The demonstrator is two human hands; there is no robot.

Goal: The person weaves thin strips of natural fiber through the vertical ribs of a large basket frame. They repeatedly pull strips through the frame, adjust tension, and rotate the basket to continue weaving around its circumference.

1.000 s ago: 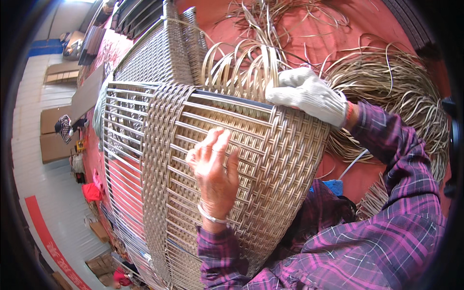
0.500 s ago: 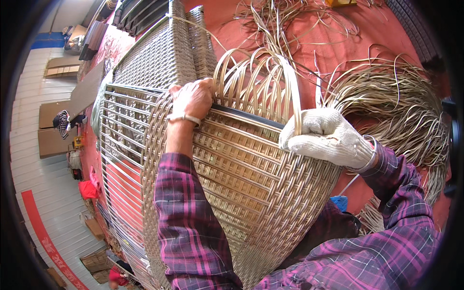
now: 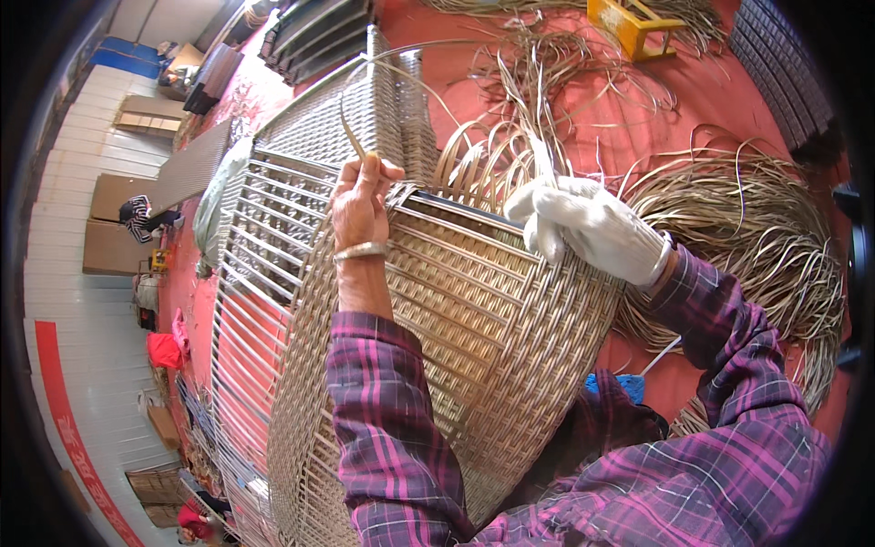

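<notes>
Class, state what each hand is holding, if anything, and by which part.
The left hand pinches a tan strip below its raised, curved stretch, perhaps near an end. Whether the gloved right hand holds anything cannot be told.

Ahead of me on the red floor I see a yellow stool, with a dark stack to its right. Off to my left are a person in stripes beside cardboard, a red cloth and a red banner along the pale wall.
</notes>
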